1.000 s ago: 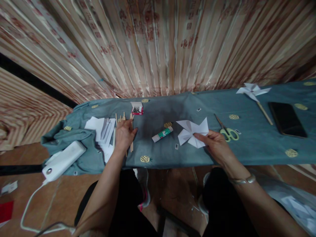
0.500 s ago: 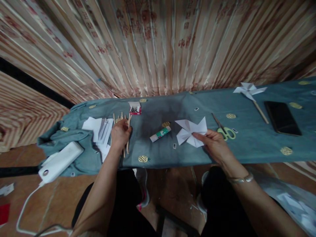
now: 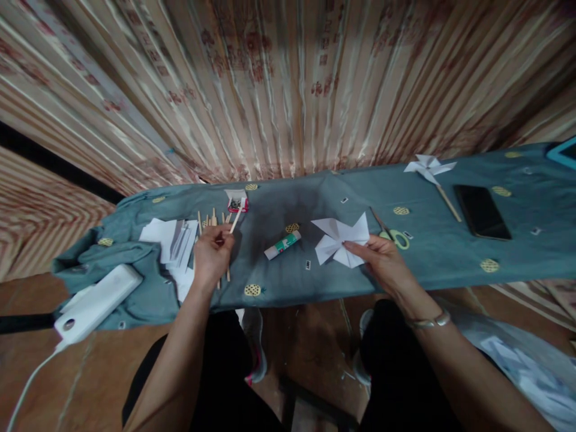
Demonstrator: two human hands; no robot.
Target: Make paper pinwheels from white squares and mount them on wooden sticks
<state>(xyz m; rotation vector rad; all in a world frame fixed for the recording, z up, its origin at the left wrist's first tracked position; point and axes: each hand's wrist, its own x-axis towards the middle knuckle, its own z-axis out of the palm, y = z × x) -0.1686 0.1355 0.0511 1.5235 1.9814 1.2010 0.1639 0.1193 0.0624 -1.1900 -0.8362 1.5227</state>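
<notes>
My left hand (image 3: 211,252) is closed on a thin wooden stick (image 3: 236,220) that points up and to the right, lifted off several more sticks (image 3: 212,221) lying on the cloth. My right hand (image 3: 382,261) pinches the right side of a white folded paper pinwheel (image 3: 338,240) that rests on the blue-grey cloth (image 3: 315,282). A glue stick (image 3: 282,245) lies between the two hands.
A stack of white paper pieces (image 3: 168,240) lies left of the sticks, a small box of pins (image 3: 237,201) behind them. Green-handled scissors (image 3: 392,233), a finished pinwheel on a stick (image 3: 429,171) and a black phone (image 3: 480,211) sit to the right. A white power bank (image 3: 92,303) rests at the left edge.
My left hand has closed round one stick and raised it from the pile. The right hand keeps its hold on the paper pinwheel. The view has shifted to the right.
</notes>
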